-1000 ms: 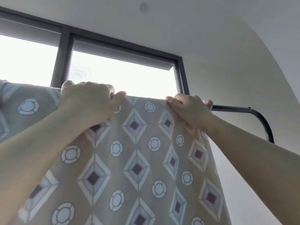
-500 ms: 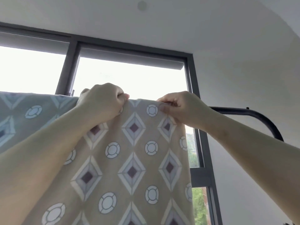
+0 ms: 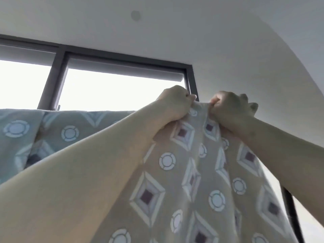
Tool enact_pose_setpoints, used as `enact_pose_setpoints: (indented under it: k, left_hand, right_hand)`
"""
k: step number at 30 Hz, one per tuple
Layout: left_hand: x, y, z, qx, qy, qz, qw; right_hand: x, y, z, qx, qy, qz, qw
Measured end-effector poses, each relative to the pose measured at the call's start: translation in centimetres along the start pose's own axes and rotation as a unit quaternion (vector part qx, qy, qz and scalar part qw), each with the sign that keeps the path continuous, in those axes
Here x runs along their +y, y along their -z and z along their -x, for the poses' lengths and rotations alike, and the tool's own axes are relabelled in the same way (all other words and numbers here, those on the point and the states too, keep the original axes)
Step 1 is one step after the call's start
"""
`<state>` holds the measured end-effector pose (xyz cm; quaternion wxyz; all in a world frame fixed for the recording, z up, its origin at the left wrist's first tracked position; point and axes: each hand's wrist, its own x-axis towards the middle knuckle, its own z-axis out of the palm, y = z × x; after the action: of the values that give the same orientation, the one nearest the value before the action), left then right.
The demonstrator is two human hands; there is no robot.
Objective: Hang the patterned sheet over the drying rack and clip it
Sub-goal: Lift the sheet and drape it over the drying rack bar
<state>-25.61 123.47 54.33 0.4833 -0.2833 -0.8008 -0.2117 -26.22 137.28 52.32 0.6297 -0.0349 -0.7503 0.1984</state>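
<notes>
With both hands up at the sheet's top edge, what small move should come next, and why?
Probably slide the right hand rightward to spread the edge: it and the left hand grip the patterned sheet close together, fabric bunched between them, and no clip shows.

Patterned sheet (image 3: 175, 172), hanging, top edge bunched

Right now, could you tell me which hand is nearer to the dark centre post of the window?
Left. The left hand grips the patterned sheet right of the centre post; the right hand grips it farther right.
</notes>
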Motion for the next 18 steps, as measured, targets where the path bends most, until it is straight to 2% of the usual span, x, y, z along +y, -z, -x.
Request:
enact_pose_setpoints:
  k: [3,6,7,10,18]
  left_hand:
    - [-1.6,-0.1,0.8,-0.068,0.013,-0.107,0.992]
    - [-3.7,0.7,2.4,-0.077,0.012,-0.131,0.988]
    - [-4.2,1.0,3.0,-0.063,0.01,-0.132,0.989]
    - [-4.9,1.6,3.6,0.006,0.005,-0.139,0.99]
    - [-4.3,0.7,3.0,0.05,-0.001,-0.153,0.987]
  right_hand:
    - [0.8,0.0,1.3,-0.074,0.07,-0.019,0.995]
    - [1.0,-1.0,1.8,-0.204,0.121,-0.028,0.971]
    - [1.0,-1.4,1.8,-0.224,0.123,-0.028,0.966]
    - [0.9,-2.2,1.6,-0.191,0.13,-0.031,0.972]
    - [1.5,-2.2,1.1,-0.158,0.112,-0.158,0.968]
